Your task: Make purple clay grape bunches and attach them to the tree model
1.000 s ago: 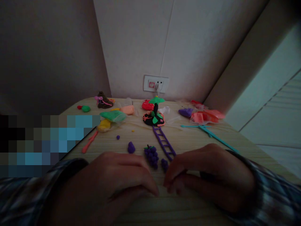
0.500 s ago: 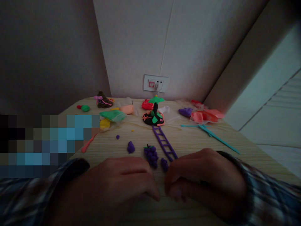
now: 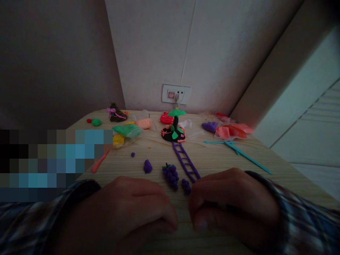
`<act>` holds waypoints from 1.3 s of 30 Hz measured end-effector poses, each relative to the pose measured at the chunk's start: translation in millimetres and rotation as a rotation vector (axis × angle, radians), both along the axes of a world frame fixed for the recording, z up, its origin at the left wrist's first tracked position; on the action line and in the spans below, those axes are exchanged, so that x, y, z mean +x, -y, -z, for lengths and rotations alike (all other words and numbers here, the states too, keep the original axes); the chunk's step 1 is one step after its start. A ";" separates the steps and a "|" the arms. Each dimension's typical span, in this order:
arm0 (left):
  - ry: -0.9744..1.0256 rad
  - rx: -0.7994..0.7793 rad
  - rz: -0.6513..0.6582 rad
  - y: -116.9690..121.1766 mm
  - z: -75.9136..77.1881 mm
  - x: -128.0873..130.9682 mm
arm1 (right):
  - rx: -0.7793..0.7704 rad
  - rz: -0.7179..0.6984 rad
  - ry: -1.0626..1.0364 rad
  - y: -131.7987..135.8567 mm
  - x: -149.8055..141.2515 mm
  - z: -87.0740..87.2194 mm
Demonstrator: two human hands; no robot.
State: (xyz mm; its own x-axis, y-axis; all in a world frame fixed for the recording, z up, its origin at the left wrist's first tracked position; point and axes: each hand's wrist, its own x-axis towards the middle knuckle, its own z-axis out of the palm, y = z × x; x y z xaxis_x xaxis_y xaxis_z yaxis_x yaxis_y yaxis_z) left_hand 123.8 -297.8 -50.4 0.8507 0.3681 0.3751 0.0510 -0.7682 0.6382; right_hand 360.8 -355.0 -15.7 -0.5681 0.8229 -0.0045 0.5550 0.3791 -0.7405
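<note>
My left hand [image 3: 132, 209] is low over the table's near side, its fingers curled down and pressed together. Across a small gap my right hand [image 3: 231, 202] is also closed, thumb and fingertips together. Whatever either hand pinches is hidden or too small to make out. Just beyond them lies a purple clay grape bunch [image 3: 171, 177] with a green leaf and dark stem. A smaller purple cluster [image 3: 186, 186] sits beside my right fingers. A purple clay ladder [image 3: 186, 161] runs from near my right hand to a black clay base [image 3: 168, 135] bearing a green-topped tree [image 3: 176, 120].
Left of the grapes lie a purple clay lump [image 3: 148, 166] and a small purple bit [image 3: 133, 154]. Bagged green clay [image 3: 129, 130], bagged red clay [image 3: 231, 131], a brown clay boot [image 3: 117, 113], a coral tool [image 3: 100, 162] and a turquoise tool [image 3: 247, 156] surround them.
My left fingertips have drawn back slightly to the left and curled more. My right hand has shifted a little right, widening the gap. The clay pieces have stayed where they were.
</note>
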 end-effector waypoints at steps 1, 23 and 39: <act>-0.011 -0.008 -0.006 0.4 -1.5 -0.7 | 0.016 0.006 0.003 -0.4 0.3 -0.3; 0.015 -0.035 -0.019 -2.0 -3.5 -1.3 | 0.007 0.044 -0.020 2.2 -0.9 6.3; 0.033 0.034 0.020 -3.0 -5.2 -0.2 | 0.135 0.024 0.012 0.8 -1.3 4.9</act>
